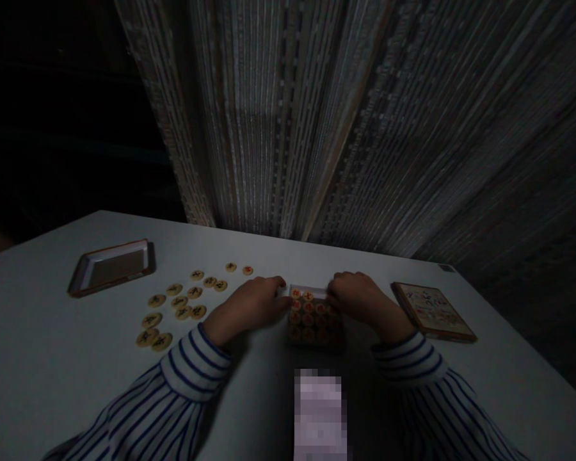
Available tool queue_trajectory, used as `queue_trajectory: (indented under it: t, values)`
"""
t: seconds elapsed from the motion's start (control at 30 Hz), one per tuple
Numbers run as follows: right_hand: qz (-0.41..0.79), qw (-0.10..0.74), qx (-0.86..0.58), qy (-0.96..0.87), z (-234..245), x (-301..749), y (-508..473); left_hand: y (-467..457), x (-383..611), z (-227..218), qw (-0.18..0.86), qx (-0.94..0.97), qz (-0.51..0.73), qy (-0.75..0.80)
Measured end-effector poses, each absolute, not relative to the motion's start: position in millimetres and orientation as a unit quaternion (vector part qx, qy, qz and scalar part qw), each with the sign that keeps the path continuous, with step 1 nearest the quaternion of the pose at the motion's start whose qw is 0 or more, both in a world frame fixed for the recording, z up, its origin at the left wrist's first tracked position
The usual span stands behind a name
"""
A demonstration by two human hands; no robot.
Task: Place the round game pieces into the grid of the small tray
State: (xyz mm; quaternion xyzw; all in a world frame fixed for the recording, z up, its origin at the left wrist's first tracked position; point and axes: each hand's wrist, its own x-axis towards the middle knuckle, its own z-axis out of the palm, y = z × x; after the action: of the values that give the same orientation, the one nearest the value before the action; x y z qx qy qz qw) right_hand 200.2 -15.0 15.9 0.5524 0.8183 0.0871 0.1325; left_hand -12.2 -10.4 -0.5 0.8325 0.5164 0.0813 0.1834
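Note:
Near the middle of the table stands a small open box [311, 290] with rows of round Chinese chess pieces [308, 319] marked in red. Its top row is only partly filled, and the light inner wall shows there. My left hand [252, 306] is at the box's far left corner, thumb and fingers closed about the rim. On the opposite side my right hand [358, 298] is curled against the right rim; its fingertips are partly hidden. Left of my left hand lie several loose pieces with dark characters [183, 312], and one loose red-marked piece [248, 271] lies farther back.
An empty tray-like box half [146, 256] lies at the table's back left. On the right lies a flat box lid [434, 310] with a printed picture. A striped curtain [269, 128] hangs behind the white table [100, 371]. A blurred pinkish patch covers the bottom middle.

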Motion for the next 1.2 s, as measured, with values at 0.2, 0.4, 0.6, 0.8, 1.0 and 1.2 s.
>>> queue_trajectory:
  t: [0.2,0.4,0.6,0.8,1.0,1.2]
  values:
    - [0.085,0.134,0.550,0.820,16.0,199.9,-15.4,-12.2,-12.5,2.5,0.185,0.834,0.080,0.514]
    - [0.082,0.131,0.547,0.823,19.2,199.2,-16.8,-13.2,-12.1,4.0,0.187,0.830,0.077,0.519]
    - [0.082,0.140,0.546,0.822,16.1,199.7,-15.3,-12.9,-11.8,3.3,0.186,0.831,0.079,0.519]
    - [0.075,0.137,0.544,0.825,18.1,200.7,-15.6,-11.4,-12.5,1.8,0.184,0.832,0.077,0.518]
    - [0.021,0.127,0.544,0.829,31.9,207.3,-18.3,-10.4,-13.8,-0.6,0.180,0.836,0.084,0.512]
    - [-0.029,0.134,0.551,0.823,33.6,210.3,-21.1,-11.0,-13.1,1.0,0.188,0.830,0.080,0.519]
